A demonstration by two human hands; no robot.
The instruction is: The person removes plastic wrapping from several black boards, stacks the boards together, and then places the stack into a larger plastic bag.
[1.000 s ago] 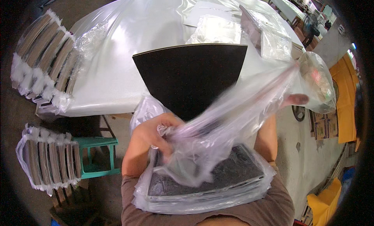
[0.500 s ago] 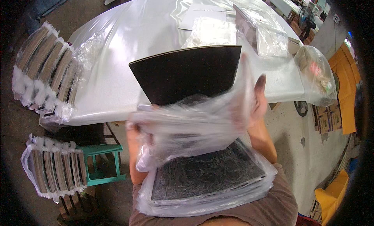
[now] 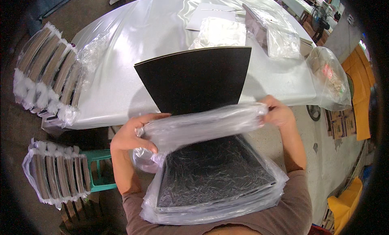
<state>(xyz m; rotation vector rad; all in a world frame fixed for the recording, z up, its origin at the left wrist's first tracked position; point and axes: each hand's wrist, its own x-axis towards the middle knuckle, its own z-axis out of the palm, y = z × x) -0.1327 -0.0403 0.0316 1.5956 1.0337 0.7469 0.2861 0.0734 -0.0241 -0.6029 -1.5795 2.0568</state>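
Note:
A black flat board (image 3: 194, 81) leans at the near edge of the table, its upper part bare. Across its lower part runs a bunched clear plastic bag (image 3: 202, 123), stretched between my hands and blurred by motion. My left hand (image 3: 135, 133) grips the bag's left end, with the thumb below and the fingers above. At the right end my right hand (image 3: 278, 112) pinches the plastic with bent fingers. Whether the board's lower edge sits inside the bag is hidden. On my lap lies a stack of black boards (image 3: 214, 174) wrapped in clear plastic.
A table (image 3: 109, 89) under shiny plastic spreads ahead, with clear bags (image 3: 221, 32) and a wrapped stack (image 3: 281, 40) at its far right. Bundled wrapped boards (image 3: 46, 69) stand at left; more (image 3: 60, 176) rest by a green stool (image 3: 99, 170). A filled clear bag (image 3: 328, 79) hangs at right.
The loose, billowing plastic is now gathered into a narrow band. My right hand has come down and closed on its end; my left hand has shifted outward. The black board stays in place.

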